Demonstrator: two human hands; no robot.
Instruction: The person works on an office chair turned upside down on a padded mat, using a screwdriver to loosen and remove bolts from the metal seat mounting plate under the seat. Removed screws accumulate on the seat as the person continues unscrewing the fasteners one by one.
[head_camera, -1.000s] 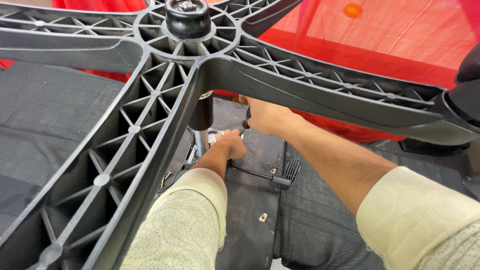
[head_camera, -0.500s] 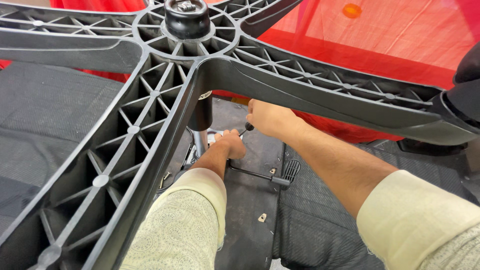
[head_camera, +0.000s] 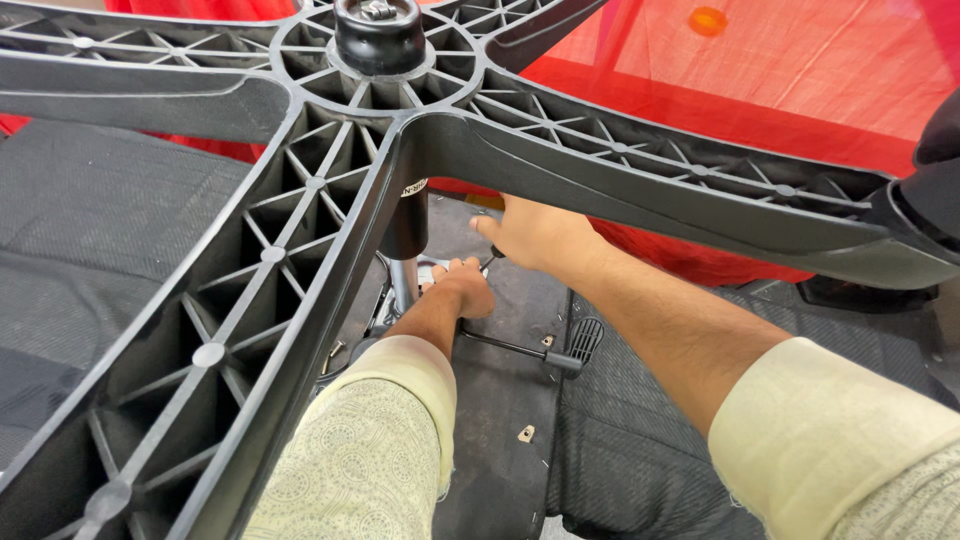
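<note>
An upturned office chair fills the view, its black ribbed star base (head_camera: 300, 200) spreading overhead from the hub (head_camera: 380, 35). Both my arms reach under the base's spokes. My right hand (head_camera: 535, 235) is closed around a thin tool with a black handle (head_camera: 492, 256), whose tip points down toward the seat mechanism. My left hand (head_camera: 465, 285) sits just below it, fingers curled against the metal mechanism beside the gas cylinder (head_camera: 408, 245). What the left fingers grip is hidden.
A black adjustment lever (head_camera: 520, 350) with a ribbed paddle (head_camera: 585, 340) sticks out to the right of my left hand. The dark fabric underside of the seat (head_camera: 500, 450) lies below. Red cloth (head_camera: 750, 60) covers the background. A castor (head_camera: 935, 190) sits at the right spoke's end.
My right hand has shifted slightly on the tool, and the black handle shows a little more. My left hand and the chair stay put.
</note>
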